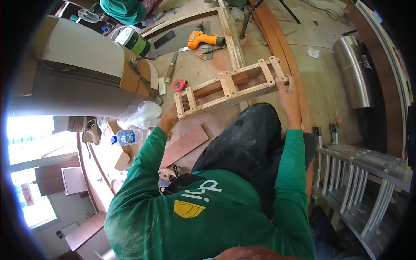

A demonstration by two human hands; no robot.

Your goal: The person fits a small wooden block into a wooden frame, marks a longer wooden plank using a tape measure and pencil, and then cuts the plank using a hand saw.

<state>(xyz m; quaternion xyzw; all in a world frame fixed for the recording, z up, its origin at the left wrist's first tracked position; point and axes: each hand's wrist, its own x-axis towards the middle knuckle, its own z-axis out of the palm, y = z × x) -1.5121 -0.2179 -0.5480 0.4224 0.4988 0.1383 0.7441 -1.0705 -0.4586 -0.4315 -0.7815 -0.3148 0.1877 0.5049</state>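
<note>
A long, narrow frame of pale wood, with short crosspieces joining its two rails, is held across in front of my raised knee. My left hand is closed at the frame's left end, its fingertips partly hidden. At the other end, my right hand grips the corner with fingers over the last crosspiece. A reddish wood strip shows through the gaps between the rails. Just beyond the left end lies a red tape measure. Below the frame, a flat reddish board rests at an angle.
An orange cordless drill, a dark phone-like slab and a wooden-handled chisel-like tool lie farther off. A lidded bucket and water bottle are on the left. Rightward stand a metal ladder and shiny cylinder.
</note>
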